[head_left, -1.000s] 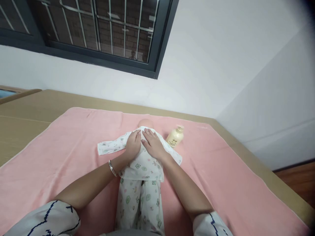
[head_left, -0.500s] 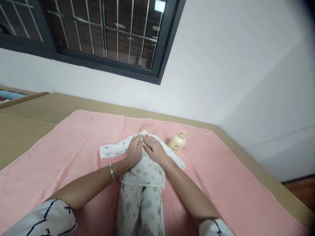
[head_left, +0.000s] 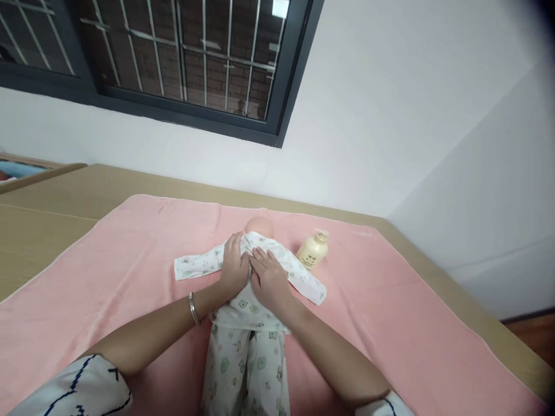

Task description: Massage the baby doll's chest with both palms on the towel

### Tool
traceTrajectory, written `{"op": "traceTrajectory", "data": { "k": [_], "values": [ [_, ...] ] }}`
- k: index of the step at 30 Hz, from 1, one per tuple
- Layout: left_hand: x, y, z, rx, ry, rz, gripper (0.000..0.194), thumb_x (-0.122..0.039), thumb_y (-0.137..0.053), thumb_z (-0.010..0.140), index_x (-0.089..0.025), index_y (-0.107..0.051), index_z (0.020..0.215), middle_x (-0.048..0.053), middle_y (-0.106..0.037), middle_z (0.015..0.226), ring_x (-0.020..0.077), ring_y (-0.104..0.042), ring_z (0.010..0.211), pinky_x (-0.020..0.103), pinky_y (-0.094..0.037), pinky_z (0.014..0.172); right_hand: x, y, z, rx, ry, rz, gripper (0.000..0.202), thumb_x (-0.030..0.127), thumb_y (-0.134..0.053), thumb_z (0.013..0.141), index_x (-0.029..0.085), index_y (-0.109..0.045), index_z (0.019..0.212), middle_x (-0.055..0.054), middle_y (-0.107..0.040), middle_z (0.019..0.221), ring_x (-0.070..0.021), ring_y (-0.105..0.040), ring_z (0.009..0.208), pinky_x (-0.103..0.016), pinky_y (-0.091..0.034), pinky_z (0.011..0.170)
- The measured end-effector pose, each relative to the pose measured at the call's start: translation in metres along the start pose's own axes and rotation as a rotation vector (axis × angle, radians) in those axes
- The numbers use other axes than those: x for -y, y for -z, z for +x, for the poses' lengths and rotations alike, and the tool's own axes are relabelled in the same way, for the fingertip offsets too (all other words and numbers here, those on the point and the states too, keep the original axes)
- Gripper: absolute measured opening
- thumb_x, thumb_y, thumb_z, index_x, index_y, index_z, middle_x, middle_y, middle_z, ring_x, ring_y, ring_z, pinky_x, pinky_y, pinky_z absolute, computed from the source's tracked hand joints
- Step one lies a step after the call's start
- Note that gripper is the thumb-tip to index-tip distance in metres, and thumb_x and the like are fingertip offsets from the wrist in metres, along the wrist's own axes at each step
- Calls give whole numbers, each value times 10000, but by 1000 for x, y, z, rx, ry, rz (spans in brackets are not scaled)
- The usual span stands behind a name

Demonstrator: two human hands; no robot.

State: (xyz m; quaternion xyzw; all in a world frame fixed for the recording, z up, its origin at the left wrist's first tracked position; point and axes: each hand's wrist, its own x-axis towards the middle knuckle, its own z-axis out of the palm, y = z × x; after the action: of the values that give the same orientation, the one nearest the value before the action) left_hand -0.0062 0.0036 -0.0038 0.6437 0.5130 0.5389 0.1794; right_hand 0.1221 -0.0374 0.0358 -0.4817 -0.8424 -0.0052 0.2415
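Silver bracelet (head_left: 193,309) at the wrist, your left hand (head_left: 234,270) rests palm down, slightly curved, its fingers close together and pointing to the far edge of the pink blanket (head_left: 373,283). Your right hand (head_left: 269,278) lies flatter beside it, palm down, fingers slanting up and leftward. Neither hand grips anything; the hands meet or nearly meet at the thumbs, too close to tell which.

Beneath both palms is the doll (head_left: 246,315), covered at the torso by your hands. Its head (head_left: 259,226) lies just beyond your fingertips, near the middle of the blanket's far edge, while its legs run back toward you between your forearms.

White cloth with small green and brownish prints dresses it: the sleeve on your left stretches out nearly straight, the trousers (head_left: 265,370) lie side by side, and the sleeve on your right slopes down, just beside a pale yellow pump bottle (head_left: 312,252).
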Motion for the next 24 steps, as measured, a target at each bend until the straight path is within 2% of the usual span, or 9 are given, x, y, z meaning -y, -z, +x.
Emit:
{"op": "traceTrajectory", "data": {
  "k": [3, 6, 8, 12, 16, 20, 24],
  "values": [
    [-1, 0, -6, 73, -47, 70, 503, -222, -342, 926, -127, -367, 1420, 166, -422, 1469, 266, -331, 1405, 507, -270, 1168, -13, -1, 8, -11, -90, 58, 442, 169, -367, 924, 139, -570, 1315, -99, -505, 1430, -201, -373, 1394, -429, -218, 1193],
    [-2, 0, -10, 154, -106, 142, 485, -224, -346, 925, -126, -414, 1395, 161, -446, 1465, 273, -327, 1412, 519, -248, 1173, -28, -1, 19, 11, -269, 86, 472, 286, -356, 968, 119, -485, 1390, -125, -437, 1479, -230, -326, 1419, -455, -236, 1176],
    [-2, 0, -7, 198, -135, 181, 468, -223, -351, 919, -128, -458, 1365, 155, -477, 1447, 277, -332, 1413, 527, -234, 1174, -29, 1, 23, 48, -339, 53, 507, 310, -334, 980, 88, -426, 1426, -156, -408, 1493, -253, -312, 1424, -469, -238, 1170],
    [6, 1, 13, 258, -105, 223, 458, -242, -382, 900, -131, -504, 1328, 152, -532, 1401, 289, -375, 1390, 538, -263, 1152, -4, 4, 14, 97, -295, -73, 509, 258, -316, 974, 14, -430, 1406, -213, -429, 1463, -289, -337, 1407, -461, -249, 1165],
    [11, 1, 23, 274, -89, 275, 446, -240, -365, 901, -124, -527, 1300, 158, -559, 1370, 293, -401, 1372, 528, -304, 1126, 14, 9, 6, 106, -220, -131, 464, 231, -345, 959, 32, -514, 1344, -212, -516, 1391, -291, -406, 1365, -449, -264, 1159],
    [4, -1, 5, 225, -189, 334, 457, -229, -347, 914, -90, -497, 1322, 190, -524, 1396, 304, -384, 1383, 526, -285, 1136, -7, 10, 15, 101, -252, -46, 464, 285, -325, 985, 84, -491, 1370, -166, -494, 1427, -250, -387, 1382, -430, -274, 1157],
    [-3, 0, -5, 222, -307, 372, 448, -220, -330, 929, -73, -502, 1314, 200, -531, 1385, 298, -393, 1379, 497, -284, 1144, -23, 6, 22, 113, -358, -28, 533, 340, -311, 991, 38, -413, 1417, -196, -411, 1481, -286, -331, 1411, -464, -265, 1155]
  ]
}}
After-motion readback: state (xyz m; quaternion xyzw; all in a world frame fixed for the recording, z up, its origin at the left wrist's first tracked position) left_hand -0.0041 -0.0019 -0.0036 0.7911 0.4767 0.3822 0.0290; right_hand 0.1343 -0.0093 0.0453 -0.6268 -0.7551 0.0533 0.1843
